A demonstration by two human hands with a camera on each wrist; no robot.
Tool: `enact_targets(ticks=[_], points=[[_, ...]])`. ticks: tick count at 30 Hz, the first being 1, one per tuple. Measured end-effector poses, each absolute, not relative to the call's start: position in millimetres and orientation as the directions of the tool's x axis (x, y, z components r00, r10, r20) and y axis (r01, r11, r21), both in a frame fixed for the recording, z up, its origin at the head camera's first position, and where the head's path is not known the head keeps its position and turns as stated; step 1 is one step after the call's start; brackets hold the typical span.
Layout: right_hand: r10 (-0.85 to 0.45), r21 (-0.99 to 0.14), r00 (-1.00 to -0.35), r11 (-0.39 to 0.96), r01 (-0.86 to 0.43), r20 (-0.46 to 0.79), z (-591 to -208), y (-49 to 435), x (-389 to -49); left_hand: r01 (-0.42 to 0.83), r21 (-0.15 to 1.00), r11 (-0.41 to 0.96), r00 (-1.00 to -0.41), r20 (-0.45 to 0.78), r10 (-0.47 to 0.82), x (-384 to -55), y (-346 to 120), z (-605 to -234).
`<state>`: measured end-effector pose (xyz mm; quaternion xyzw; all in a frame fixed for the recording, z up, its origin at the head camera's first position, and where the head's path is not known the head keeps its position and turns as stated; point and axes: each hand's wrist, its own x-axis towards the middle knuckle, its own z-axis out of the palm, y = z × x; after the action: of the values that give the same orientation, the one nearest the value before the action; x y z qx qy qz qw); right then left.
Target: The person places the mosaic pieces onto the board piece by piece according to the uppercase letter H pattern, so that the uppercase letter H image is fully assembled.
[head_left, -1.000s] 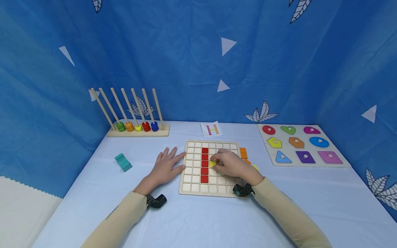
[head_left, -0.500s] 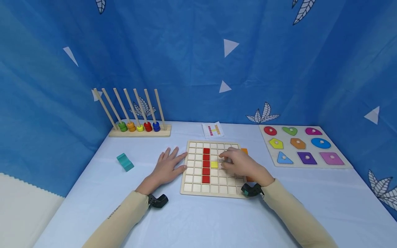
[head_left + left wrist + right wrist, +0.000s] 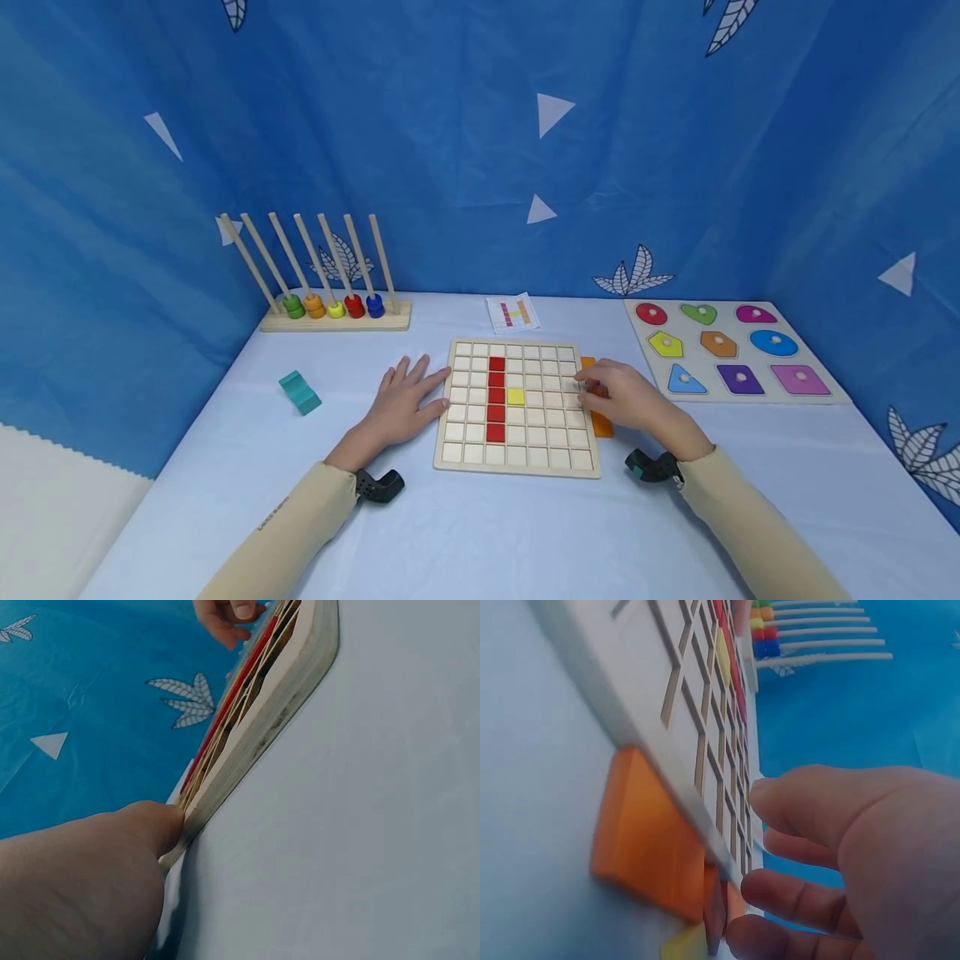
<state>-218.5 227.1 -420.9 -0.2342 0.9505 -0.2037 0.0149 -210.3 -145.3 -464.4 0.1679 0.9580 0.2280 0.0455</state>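
Note:
A square wooden grid board (image 3: 537, 435) lies flat on the table. One column of it holds several red tiles (image 3: 496, 396), with a yellow tile (image 3: 516, 397) set right beside the column. My left hand (image 3: 399, 408) rests spread against the board's left edge. At the opposite edge, my right hand (image 3: 630, 404) hovers over loose orange tiles (image 3: 602, 427), its fingers loosely bent and nothing seen between them. In the right wrist view, an orange tile (image 3: 649, 840) lies by the board's edge, near a loose yellow tile (image 3: 685, 943). My right hand partly covers these tiles in the head view.
A printed pattern card (image 3: 513, 313) lies behind the board. At the back left stands a wooden peg rack (image 3: 337, 323) with coloured rings. A shape puzzle (image 3: 652, 371) with knobs sits at the right. Farther left is a teal block (image 3: 300, 393).
My right hand has let go of the yellow tile beside the red column and moved right, off the board to the loose tiles. My left hand has stayed in place.

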Motion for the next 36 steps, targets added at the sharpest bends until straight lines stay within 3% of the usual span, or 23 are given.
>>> enact_targets(ticks=[36], points=[[-0.368,-0.357,-0.929,0.864,-0.354,0.03,-432,268,-201,0.311,0.444,0.84,-0.941,0.02,0.338,-209,-144,-465]])
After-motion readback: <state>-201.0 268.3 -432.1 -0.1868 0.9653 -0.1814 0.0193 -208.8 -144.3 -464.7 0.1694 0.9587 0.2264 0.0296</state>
